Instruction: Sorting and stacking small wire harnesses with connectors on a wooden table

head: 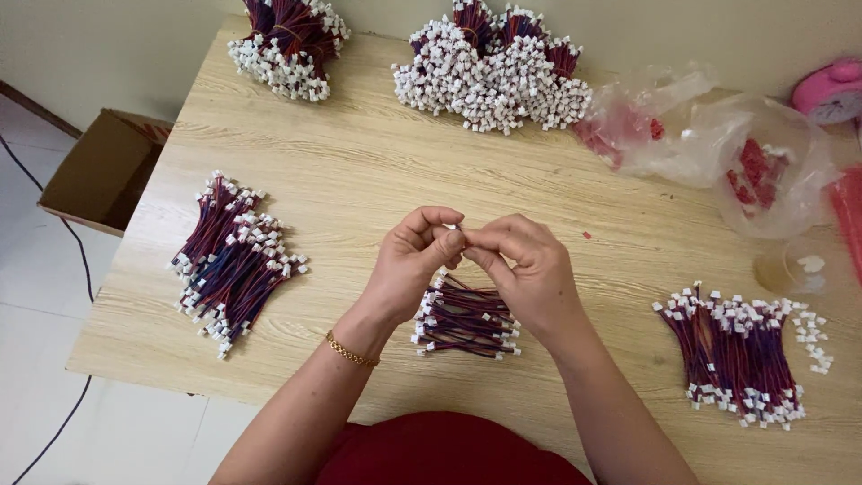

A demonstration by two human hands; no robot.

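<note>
Left hand and right hand meet fingertip to fingertip, pinched on one tiny white plastic connector, raised above the small pile of red-and-blue wire leads for a close view.

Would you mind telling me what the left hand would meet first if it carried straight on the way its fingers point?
The left hand points rightward at the right hand, whose fingertips it already meets over a small white connector.

Desk: pale wood-grain top, matt, smooth. Wire bundles: red and blue plastic-coated leads, white plastic connectors, slight sheen. Bags: thin clear plastic, crinkled, glossy. Box: brown cardboard, matt. Bracelet: gold-coloured metal, shiny.
</note>
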